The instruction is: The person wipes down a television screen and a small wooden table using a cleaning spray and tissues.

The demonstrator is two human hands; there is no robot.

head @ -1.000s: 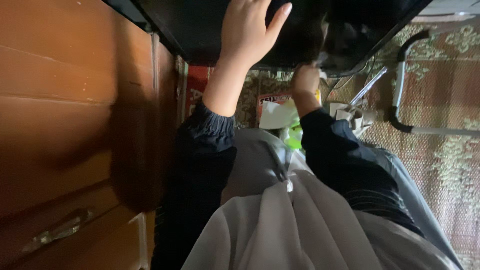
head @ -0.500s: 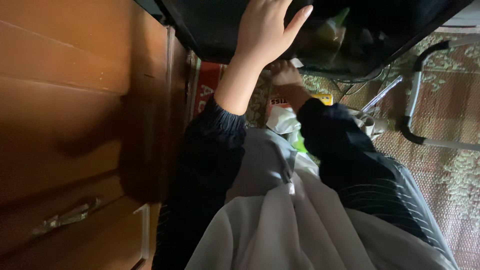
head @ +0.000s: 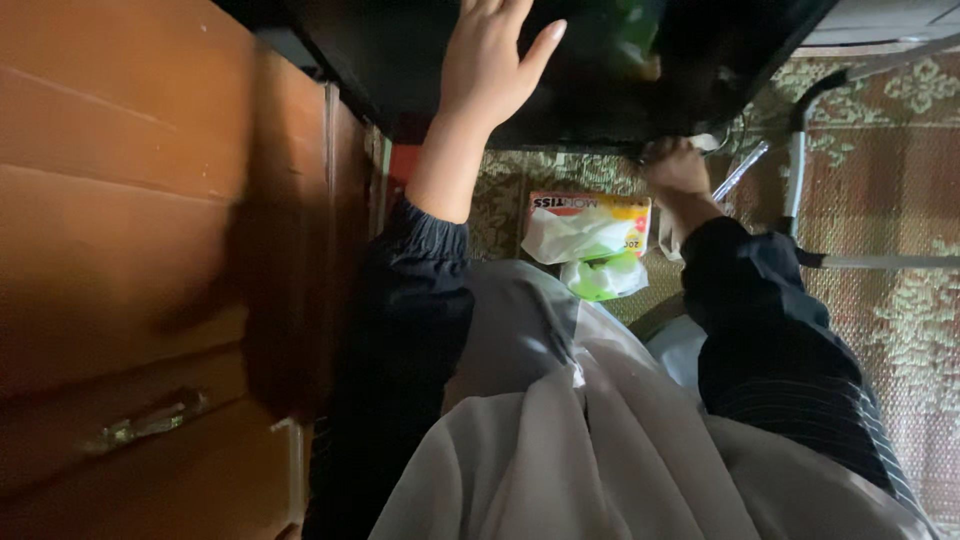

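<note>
**Fingers spread on dark table, right hand closed at its edge**

Fingers (head: 540, 40) of left hand (head: 490, 65) lie wide and flat on the table (head: 400, 60). Right hand (head: 675, 168) is curled at the table's near edge; what it grips can't be made out. Table looks rigid and heavy, so edges are the best hold. Tissue box (head: 590, 225) sits on the floor below the table. Versus 0.5 s ago, the right hand moved right along the edge.

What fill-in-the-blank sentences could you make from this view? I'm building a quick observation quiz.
The left hand lies flat with fingers spread against the dark ____ above.
The right hand grips that surface's lower ____.
The tissue box sits on the patterned ____ between the two arms.
The wooden cabinet stands on the person's ____ side.

Missing words: panel; edge; carpet; left
</note>
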